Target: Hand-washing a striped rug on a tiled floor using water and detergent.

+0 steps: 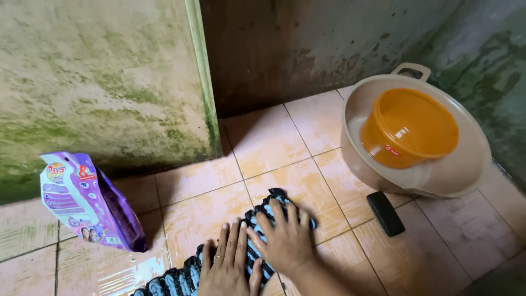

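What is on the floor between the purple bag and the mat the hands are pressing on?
Nothing: in the head view, only bare, wet-looking orange floor tiles lie between the purple bag and the black-and-blue mat under both hands.

A black and light-blue mat lies flat on the tiled floor, running on a slant from the bottom edge of the view up and to the right. Its surface is ribbed, with rows of blue tufts set between black ridges. Its far end is rounded and rests on a tile joint. Its near end runs out of view. Both hands lie on its middle and cover much of it.
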